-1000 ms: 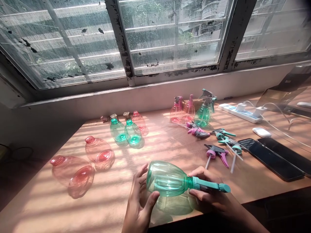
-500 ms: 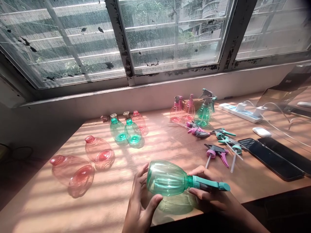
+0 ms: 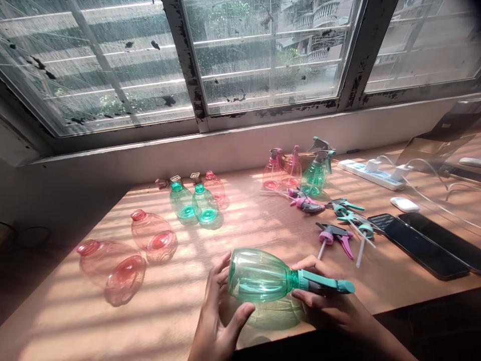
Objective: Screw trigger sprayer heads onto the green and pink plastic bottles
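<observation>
A green transparent spray bottle (image 3: 259,276) lies sideways between my hands, just over the table's front edge, its base to the left. My left hand (image 3: 221,306) is cupped round the base, fingers curled behind it and thumb along the lower side. Whether the thumb touches the plastic I cannot tell. My right hand (image 3: 319,288) grips the neck end, thumb in front and fingers behind. The teal and grey trigger head (image 3: 326,282) sits on the neck and points right. Part of the right fingers is hidden behind the head.
Red bottles without heads (image 3: 112,271) and green ones (image 3: 205,205) stand on the left. Loose trigger sprayers (image 3: 334,238) lie right of centre, before several assembled spray bottles (image 3: 314,175). Phones (image 3: 421,245), a white case (image 3: 405,204) and a power strip (image 3: 370,174) lie farther right.
The green bottle has shifted and turned very slightly in my hands. My left thumb has moved a little away from its lower side. Everything else stays in place.
</observation>
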Tool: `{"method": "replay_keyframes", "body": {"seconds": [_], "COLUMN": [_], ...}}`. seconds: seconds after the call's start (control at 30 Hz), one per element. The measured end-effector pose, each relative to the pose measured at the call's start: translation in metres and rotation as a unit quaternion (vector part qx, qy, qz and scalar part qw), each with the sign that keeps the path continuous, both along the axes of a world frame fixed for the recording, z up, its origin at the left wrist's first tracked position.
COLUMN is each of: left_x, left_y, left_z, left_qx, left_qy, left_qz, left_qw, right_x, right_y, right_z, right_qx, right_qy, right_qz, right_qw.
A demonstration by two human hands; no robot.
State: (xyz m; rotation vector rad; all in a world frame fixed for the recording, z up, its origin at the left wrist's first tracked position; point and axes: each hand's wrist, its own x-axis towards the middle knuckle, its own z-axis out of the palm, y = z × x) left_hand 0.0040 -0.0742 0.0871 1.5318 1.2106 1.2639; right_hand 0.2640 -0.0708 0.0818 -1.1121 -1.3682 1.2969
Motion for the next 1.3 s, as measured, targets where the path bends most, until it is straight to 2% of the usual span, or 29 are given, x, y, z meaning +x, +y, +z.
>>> {"method": "replay_keyframes", "body": {"seconds": [0.1,0.23,0.3,0.37,0.47,0.53,0.6,0.67,0.83,0.9,1.07,1.13,1.3], "left_x": [-0.001,-0.004,-0.004,-0.003,0.000,0.000,-0.001,-0.002,-0.004,-0.004,-0.002,-0.001,-0.001], "left_y": [0.001,0.005,0.006,0.005,0.004,0.005,0.007,0.008,0.007,0.006,0.005,0.005,0.005], "left_z": [0.001,-0.004,-0.007,-0.008,-0.006,-0.006,-0.006,-0.008,-0.014,-0.015,-0.012,-0.009,-0.002], "left_qx": [-0.020,0.008,0.023,0.027,0.011,0.000,-0.012,-0.024,-0.029,-0.033,-0.039,-0.048,-0.070], "left_qy": [-0.019,0.002,0.005,0.007,0.003,-0.011,-0.022,-0.031,-0.050,-0.048,-0.038,-0.038,-0.028], "left_qz": [0.007,0.003,0.006,0.003,-0.009,0.000,0.014,0.019,0.018,0.020,0.027,0.025,0.003], "left_qw": [1.000,1.000,1.000,1.000,1.000,1.000,1.000,0.999,0.998,0.998,0.998,0.998,0.997], "right_x": [0.002,-0.004,-0.006,-0.006,-0.002,0.001,0.002,0.001,-0.005,-0.005,-0.001,-0.001,-0.003], "right_y": [0.001,-0.001,-0.002,-0.003,-0.002,0.000,0.001,0.001,-0.003,-0.003,-0.002,0.000,0.000], "right_z": [0.000,-0.008,-0.010,-0.009,-0.003,0.001,0.002,0.001,-0.004,-0.003,-0.001,-0.003,-0.015], "right_qx": [0.009,-0.117,-0.154,-0.138,-0.049,0.016,0.051,0.035,-0.113,-0.097,0.018,0.027,-0.002], "right_qy": [-0.016,0.120,0.138,0.113,0.040,-0.002,-0.018,0.001,0.108,0.098,-0.018,-0.040,-0.038], "right_qz": [0.015,-0.008,-0.017,-0.027,-0.024,-0.008,0.007,0.001,-0.030,-0.036,-0.021,-0.013,-0.035], "right_qw": [1.000,0.986,0.978,0.984,0.998,1.000,0.999,0.999,0.987,0.990,0.999,0.999,0.999]}}
